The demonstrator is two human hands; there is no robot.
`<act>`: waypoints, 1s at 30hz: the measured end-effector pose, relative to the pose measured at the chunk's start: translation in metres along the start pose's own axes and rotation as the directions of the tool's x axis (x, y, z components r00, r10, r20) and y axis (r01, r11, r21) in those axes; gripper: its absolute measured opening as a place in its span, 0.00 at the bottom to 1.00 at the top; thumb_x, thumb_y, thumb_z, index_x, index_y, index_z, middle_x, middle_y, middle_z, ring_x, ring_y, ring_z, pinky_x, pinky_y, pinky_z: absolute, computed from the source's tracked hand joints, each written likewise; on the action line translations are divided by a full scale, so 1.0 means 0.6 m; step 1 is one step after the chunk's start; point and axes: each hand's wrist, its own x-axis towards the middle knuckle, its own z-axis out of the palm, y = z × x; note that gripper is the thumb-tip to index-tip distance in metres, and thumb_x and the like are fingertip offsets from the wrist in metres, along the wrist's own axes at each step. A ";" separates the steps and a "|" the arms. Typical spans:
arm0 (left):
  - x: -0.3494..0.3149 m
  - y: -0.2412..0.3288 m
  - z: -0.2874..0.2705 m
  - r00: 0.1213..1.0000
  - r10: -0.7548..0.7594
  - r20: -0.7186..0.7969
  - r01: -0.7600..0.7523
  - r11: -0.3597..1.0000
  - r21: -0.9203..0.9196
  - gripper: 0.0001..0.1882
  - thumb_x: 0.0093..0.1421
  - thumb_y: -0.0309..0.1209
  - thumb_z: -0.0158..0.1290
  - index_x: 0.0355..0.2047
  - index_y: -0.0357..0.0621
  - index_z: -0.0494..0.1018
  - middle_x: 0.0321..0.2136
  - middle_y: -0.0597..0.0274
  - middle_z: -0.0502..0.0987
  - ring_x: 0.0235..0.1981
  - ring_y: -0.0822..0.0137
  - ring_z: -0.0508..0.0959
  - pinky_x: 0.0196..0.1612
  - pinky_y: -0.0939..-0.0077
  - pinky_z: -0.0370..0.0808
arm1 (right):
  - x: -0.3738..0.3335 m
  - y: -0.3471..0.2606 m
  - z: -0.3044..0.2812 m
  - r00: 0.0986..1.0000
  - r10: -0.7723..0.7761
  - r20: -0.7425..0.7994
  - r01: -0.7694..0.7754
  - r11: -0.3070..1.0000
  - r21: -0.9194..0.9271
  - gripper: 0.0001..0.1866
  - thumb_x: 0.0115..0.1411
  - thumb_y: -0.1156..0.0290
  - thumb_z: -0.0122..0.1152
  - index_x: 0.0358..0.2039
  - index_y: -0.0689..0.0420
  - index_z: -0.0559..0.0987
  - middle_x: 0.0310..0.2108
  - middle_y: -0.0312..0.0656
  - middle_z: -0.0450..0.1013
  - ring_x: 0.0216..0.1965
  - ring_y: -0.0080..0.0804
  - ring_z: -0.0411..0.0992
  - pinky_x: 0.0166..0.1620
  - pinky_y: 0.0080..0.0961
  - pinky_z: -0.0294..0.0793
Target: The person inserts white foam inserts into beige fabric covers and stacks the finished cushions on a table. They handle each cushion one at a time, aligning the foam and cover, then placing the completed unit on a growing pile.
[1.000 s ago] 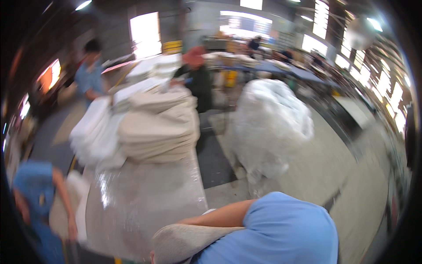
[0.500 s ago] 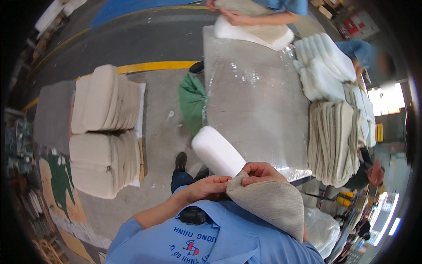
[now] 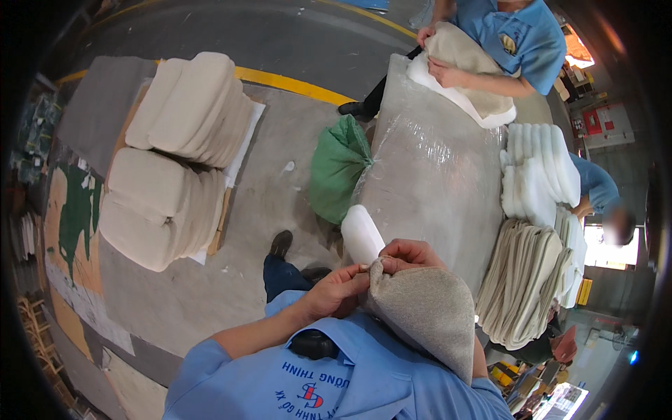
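A beige fabric cushion cover point(image 3: 427, 311) is in front of my chest, its wide end hanging over my right forearm. My left hand point(image 3: 339, 288) is closed, pinching the cover's edge at its left corner. Close beside it, my right hand point(image 3: 414, 256) also grips this edge, fingers curled over the top and thumb pressing on the fabric. Any small thing between the fingertips is too hidden to make out. Just beyond my hands, a white padded cushion insert point(image 3: 361, 232) lies at the table's near left corner, partly covered by my fingers.
The plastic-covered table point(image 3: 434, 189) stretches ahead, with a green sack point(image 3: 337, 175) against its left side. White inserts point(image 3: 539, 171) and beige covers point(image 3: 521, 283) are stacked on the right. Stacked beige cushions point(image 3: 150, 210) stand at left. A co-worker point(image 3: 521, 52) handles another cover at the far end.
My view has tilted and turned, bringing the far co-worker further into sight. Both hands stay on the cover's edge; the left fingers have drawn in closer to the right hand.
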 end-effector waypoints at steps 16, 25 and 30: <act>0.031 0.040 -0.017 0.969 0.192 -0.156 -0.143 0.949 0.282 0.11 0.77 0.36 0.49 0.50 0.43 0.75 0.40 0.72 0.78 0.41 0.82 0.74 0.47 0.84 0.72 | 0.075 -0.022 -0.002 0.994 0.092 -0.051 -0.098 0.989 -0.115 0.13 0.68 0.63 0.69 0.42 0.61 0.82 0.34 0.34 0.80 0.37 0.20 0.78 0.42 0.20 0.77; 0.073 0.037 -0.043 0.898 0.302 -0.320 -0.210 0.933 0.292 0.09 0.76 0.32 0.51 0.49 0.41 0.75 0.38 0.68 0.80 0.38 0.81 0.76 0.42 0.83 0.74 | 0.125 -0.014 0.028 0.933 -0.226 -0.279 -0.016 0.751 -0.661 0.09 0.66 0.67 0.69 0.37 0.60 0.84 0.28 0.40 0.81 0.32 0.22 0.77 0.36 0.26 0.75; 0.099 0.050 -0.052 0.801 0.391 -0.454 -0.205 0.891 0.405 0.09 0.75 0.33 0.52 0.45 0.40 0.76 0.35 0.66 0.80 0.35 0.79 0.77 0.39 0.82 0.75 | 0.143 -0.018 0.034 0.891 -0.294 -0.347 0.032 0.803 -0.595 0.10 0.68 0.67 0.67 0.37 0.62 0.85 0.26 0.42 0.81 0.29 0.22 0.76 0.34 0.27 0.75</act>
